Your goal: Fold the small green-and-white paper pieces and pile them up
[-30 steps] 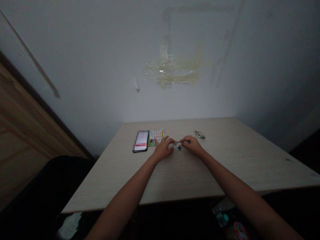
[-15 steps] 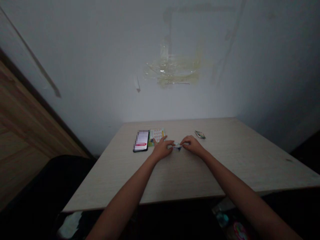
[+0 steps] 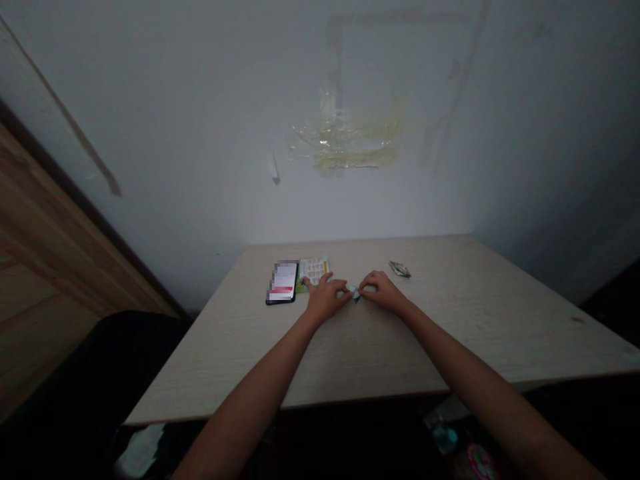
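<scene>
Between my two hands, just above or on the table, is a small folded piece of paper point(image 3: 355, 293), pale with a darker bluish lower part. My left hand point(image 3: 326, 298) pinches its left side between thumb and forefinger, with the other fingers spread. From the right, my right hand point(image 3: 381, 291) pinches the opposite side with its fingertips. The fingers hide much of the paper's edges. Behind my left hand lies a printed green and white sheet point(image 3: 315, 268), partly covered by that hand. A phone point(image 3: 283, 283) with a lit screen lies beside the sheet.
A small folded paper piece point(image 3: 400, 269) lies farther back to the right on the light wooden table point(image 3: 240, 360). The wall point(image 3: 200, 167) with old tape rises at the table's back edge. A dark chair-like shape point(image 3: 100, 373) stands at the left.
Both hands have drawn slightly closer together around the folded paper, the left moving a little right. The paper looks smaller and turned somewhat. The phone and sheet have stayed put.
</scene>
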`<state>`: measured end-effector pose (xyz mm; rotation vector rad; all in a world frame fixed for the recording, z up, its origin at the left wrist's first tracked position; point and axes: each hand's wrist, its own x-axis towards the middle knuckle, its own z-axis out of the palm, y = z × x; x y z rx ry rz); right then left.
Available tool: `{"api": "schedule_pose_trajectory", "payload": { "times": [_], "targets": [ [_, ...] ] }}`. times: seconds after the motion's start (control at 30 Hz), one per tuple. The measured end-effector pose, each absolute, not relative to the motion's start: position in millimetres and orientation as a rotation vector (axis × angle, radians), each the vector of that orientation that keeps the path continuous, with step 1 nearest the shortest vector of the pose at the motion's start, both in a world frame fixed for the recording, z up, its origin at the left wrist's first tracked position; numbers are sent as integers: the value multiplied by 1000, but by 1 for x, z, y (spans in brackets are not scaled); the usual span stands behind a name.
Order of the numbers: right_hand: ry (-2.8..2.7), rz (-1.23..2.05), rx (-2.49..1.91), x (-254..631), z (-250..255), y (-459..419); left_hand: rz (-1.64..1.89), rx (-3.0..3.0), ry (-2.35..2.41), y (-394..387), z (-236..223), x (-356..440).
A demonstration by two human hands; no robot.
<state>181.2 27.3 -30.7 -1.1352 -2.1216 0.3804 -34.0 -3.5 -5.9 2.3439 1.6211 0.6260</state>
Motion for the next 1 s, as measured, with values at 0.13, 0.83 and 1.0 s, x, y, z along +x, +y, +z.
{"api": "schedule_pose_trajectory", "payload": {
  "times": [0.13,0.83,1.0],
  "targets": [
    [-2151,362,-1151,181,-31,28,608,2366,1638,-5,-6,-34],
    [-2119,421,-1180,182,-35,31,605,2380,1718,-11,-8,-24],
    [-2104,394,-1203,181,-37,34,649,2401,1674,-12,-9,-23]
  ]
}}
